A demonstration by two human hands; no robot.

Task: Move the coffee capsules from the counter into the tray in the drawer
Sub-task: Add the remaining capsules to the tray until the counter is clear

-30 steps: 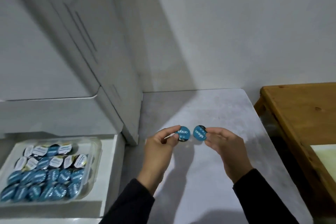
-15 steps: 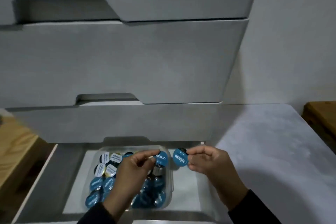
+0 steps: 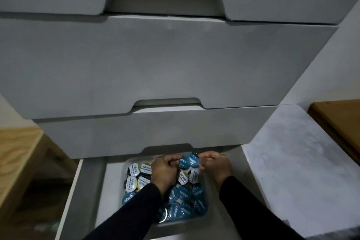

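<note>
A clear plastic tray [image 3: 206,217] lies in the open bottom drawer [image 3: 91,191], filled with several blue-lidded and white-lidded coffee capsules [image 3: 182,194]. My left hand [image 3: 165,171] pinches one blue capsule [image 3: 183,162] over the far end of the tray. My right hand [image 3: 215,167] pinches a second blue capsule [image 3: 192,160] right beside it. The two held capsules nearly touch, just above the white-lidded ones. My left forearm covers part of the tray's middle.
Closed grey drawer fronts [image 3: 155,64] rise directly above the open drawer. A pale marbled counter [image 3: 292,161] runs along the right, with a wooden tabletop [image 3: 339,122] beyond it. Another wooden surface [image 3: 17,154] stands at the left.
Both hands carried their capsules from over the counter leftward and down, and now hold them over the far end of the tray. The view swung to face the drawers.
</note>
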